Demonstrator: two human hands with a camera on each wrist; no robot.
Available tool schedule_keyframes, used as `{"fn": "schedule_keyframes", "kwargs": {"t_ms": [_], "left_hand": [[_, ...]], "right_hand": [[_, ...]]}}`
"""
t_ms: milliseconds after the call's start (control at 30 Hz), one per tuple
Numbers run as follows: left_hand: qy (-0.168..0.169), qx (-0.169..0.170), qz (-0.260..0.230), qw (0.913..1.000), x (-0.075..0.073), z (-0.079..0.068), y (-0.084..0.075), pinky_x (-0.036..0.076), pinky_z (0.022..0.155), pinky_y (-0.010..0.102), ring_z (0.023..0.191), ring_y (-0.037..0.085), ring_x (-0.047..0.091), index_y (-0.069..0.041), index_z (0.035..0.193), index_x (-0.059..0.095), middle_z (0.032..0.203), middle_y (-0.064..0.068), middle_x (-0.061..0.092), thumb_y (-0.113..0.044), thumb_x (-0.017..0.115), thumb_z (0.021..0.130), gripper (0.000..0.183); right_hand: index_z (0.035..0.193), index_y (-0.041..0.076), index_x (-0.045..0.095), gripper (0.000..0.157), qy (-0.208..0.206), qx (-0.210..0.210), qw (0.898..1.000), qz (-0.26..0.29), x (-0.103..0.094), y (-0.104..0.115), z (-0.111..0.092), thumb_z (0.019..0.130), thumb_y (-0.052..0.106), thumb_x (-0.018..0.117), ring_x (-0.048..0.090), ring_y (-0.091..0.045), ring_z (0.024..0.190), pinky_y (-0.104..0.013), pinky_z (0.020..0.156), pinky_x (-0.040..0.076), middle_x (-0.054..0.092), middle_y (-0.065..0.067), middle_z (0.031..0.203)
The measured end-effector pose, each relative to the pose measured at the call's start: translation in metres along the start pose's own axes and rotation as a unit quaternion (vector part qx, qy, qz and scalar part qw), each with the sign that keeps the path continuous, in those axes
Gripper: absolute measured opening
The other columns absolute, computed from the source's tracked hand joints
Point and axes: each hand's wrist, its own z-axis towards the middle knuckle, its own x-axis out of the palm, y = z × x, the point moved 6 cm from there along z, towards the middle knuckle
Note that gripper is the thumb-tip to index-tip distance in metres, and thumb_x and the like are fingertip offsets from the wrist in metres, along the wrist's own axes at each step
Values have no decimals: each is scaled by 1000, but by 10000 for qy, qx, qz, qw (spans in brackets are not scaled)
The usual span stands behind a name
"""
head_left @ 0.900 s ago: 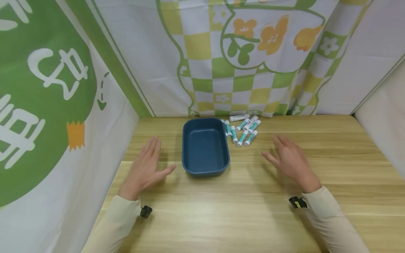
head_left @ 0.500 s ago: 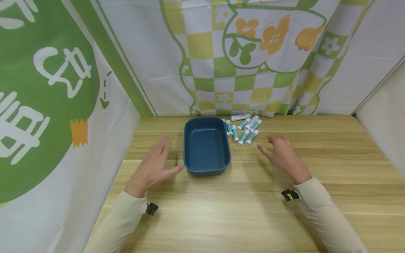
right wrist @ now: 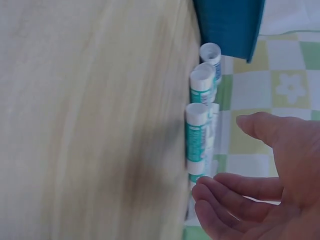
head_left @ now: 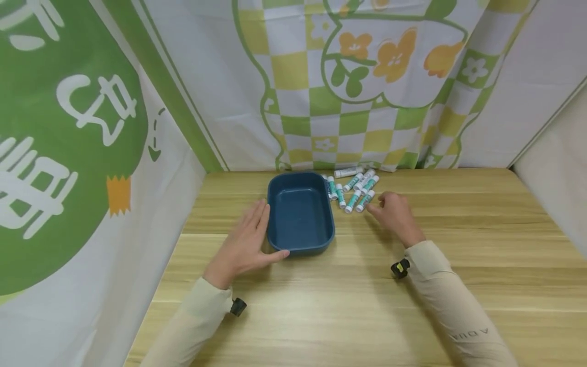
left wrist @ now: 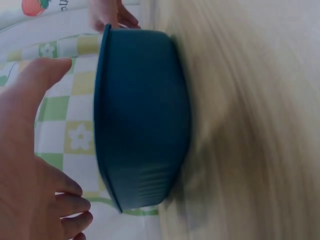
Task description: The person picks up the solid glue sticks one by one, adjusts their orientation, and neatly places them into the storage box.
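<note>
A dark blue rectangular bin (head_left: 300, 220) stands on the wooden table. My left hand (head_left: 244, 250) is at its near-left corner, fingers straight along the left side and thumb spread by the front rim. In the left wrist view the bin's outer wall (left wrist: 140, 115) faces the palm. Right of the bin lies a loose group of white-and-teal capped tubes that look like glue sticks (head_left: 353, 201). My right hand (head_left: 396, 216) is at the group's right edge, fingertips close to the nearest stick. In the right wrist view its thumb and bent fingers (right wrist: 235, 197) stand apart beside the sticks.
A curtain with green and yellow checks (head_left: 330, 122) hangs along the table's back edge, behind the bin and sticks. White-and-green cloth (head_left: 174, 148) closes off the left side. The wooden tabletop (head_left: 321, 306) stretches in front of the bin and to the right.
My left hand has moved right, from the open table up to the bin's side. My right hand has moved left to the sticks, its fingers bending more. Bin and sticks stay put.
</note>
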Motion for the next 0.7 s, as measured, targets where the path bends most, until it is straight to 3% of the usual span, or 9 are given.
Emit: {"fn": "schedule_keyframes", "kwargs": {"t_ms": [100, 200, 333, 500, 700], "left_hand": [[-49, -51, 87, 9999, 6, 1, -2, 18, 135, 53, 167, 36, 8, 3, 168, 12, 178, 20, 6, -82, 57, 89, 124], [-130, -110, 106, 9998, 9, 1, -3, 18, 135, 52, 167, 34, 8, 3, 168, 13, 178, 21, 9, -83, 57, 88, 125], [-151, -161, 60, 9997, 13, 3, -4, 17, 136, 52, 167, 35, 9, 3, 168, 13, 178, 22, 11, -82, 57, 88, 124], [-84, -150, -61, 9998, 18, 5, -7, 18, 135, 53, 166, 38, 12, 5, 167, 15, 177, 23, 11, -79, 58, 90, 122], [-15, -270, -194, 9994, 21, 3, -7, 16, 136, 51, 167, 34, 8, 3, 168, 12, 178, 21, 8, -79, 56, 92, 120]], "right_hand": [[82, -2, 63, 40, 13, 188, 9998, 84, 6, -3, 6, 99, 33, 70, 38, -11, 52, -30, 55, 39, 46, 0, 57], [65, 11, 44, 48, 29, 350, 9993, 137, 11, -5, 11, 98, 34, 69, 29, -9, 49, -26, 49, 31, 32, 7, 53], [59, 17, 32, 55, 122, 692, 9973, 208, 17, -9, 16, 98, 36, 68, 25, -9, 49, -25, 46, 27, 27, 7, 53], [55, 17, 37, 58, 291, 1179, 9923, 238, 21, -13, 19, 98, 38, 69, 29, -9, 46, -25, 44, 32, 30, 8, 49], [55, 16, 40, 57, 371, 1316, 9904, 221, 19, -8, 21, 97, 39, 71, 34, -10, 46, -26, 44, 36, 32, 7, 49]]}}
